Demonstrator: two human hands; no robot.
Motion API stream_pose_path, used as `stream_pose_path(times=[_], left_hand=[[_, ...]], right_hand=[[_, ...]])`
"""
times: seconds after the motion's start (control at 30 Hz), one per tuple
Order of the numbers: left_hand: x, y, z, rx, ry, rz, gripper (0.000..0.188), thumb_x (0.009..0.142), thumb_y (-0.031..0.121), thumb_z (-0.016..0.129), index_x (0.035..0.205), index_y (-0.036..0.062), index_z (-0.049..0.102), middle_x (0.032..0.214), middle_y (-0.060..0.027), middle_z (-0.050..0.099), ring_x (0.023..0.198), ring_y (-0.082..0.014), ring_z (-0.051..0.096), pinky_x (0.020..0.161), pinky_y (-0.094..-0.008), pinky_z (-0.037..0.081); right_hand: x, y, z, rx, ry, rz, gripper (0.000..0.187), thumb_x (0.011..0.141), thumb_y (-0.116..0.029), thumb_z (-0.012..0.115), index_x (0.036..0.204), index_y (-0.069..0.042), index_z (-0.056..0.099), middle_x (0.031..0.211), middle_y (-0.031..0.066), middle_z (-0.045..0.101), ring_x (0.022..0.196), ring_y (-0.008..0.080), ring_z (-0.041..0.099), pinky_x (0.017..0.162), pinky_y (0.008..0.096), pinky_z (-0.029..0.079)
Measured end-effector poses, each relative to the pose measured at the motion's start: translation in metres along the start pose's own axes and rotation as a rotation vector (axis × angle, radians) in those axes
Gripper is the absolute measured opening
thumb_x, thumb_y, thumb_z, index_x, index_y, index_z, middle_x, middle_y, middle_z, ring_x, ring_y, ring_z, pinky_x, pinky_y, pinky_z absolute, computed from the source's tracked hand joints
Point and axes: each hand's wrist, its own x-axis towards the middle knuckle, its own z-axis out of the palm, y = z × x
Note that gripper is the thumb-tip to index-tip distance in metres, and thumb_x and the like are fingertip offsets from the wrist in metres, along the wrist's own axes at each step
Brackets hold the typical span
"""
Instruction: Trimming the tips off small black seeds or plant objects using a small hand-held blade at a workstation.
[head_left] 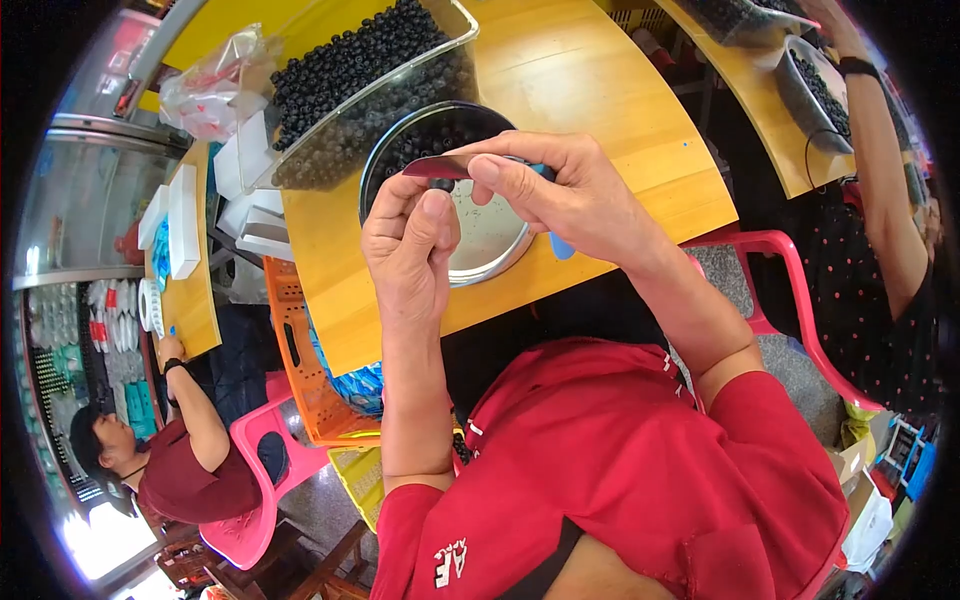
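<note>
My left hand (410, 240) is closed, pinching a small dark round piece (442, 184) between thumb and fingers. In my right hand (560, 190) is a thin blade (438, 166) with a reddish sheen, its tip lying right over the piece. Both hands are raised above a round metal-rimmed bowl (505, 268), which holds dark round pieces at its far side and shows a pale inside. Part of a blue thing (562, 246) shows below my right hand; what it belongs to is hidden.
A clear plastic bin (350, 165) heaped with dark round pieces stands on the wooden table (590, 80), beside a plastic bag (215, 90). An orange crate (293, 350) is at left. One person sits on a pink chair (265, 480); another works at right by a tub (815, 95).
</note>
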Motion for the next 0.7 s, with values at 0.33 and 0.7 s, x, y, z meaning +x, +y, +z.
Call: stream_pose_path(times=[0.33, 0.7], left_hand=[[-0.002, 0.005, -0.002, 0.026, 0.0, -0.019, 0.017, 0.091, 0.012, 0.061, 0.105, 0.0019, 0.058, 0.066, 0.0023, 0.051, 0.055, -0.0054, 0.039, 0.048, -0.0189, 0.028], [-0.115, 0.074, -0.164, -0.346, 0.247, 0.0, 0.014, 0.094, 0.014, 0.048, 0.097, 0.0007, 0.05, 0.079, -0.0041, 0.041, 0.057, -0.0108, 0.037, 0.044, -0.0209, 0.032]], right_hand=[[0.001, 0.0, -0.001, 0.071, -0.005, 0.019, 0.025, 0.096, -0.022, 0.055, 0.106, -0.002, 0.067, 0.073, -0.0023, 0.059, 0.051, -0.0002, 0.036, 0.043, 0.0175, 0.027], [0.009, 0.016, -0.027, 0.326, 0.098, 0.105, 0.021, 0.097, -0.019, 0.054, 0.1, -0.001, 0.065, 0.077, 0.0004, 0.061, 0.047, 0.0007, 0.034, 0.041, 0.0176, 0.023]])
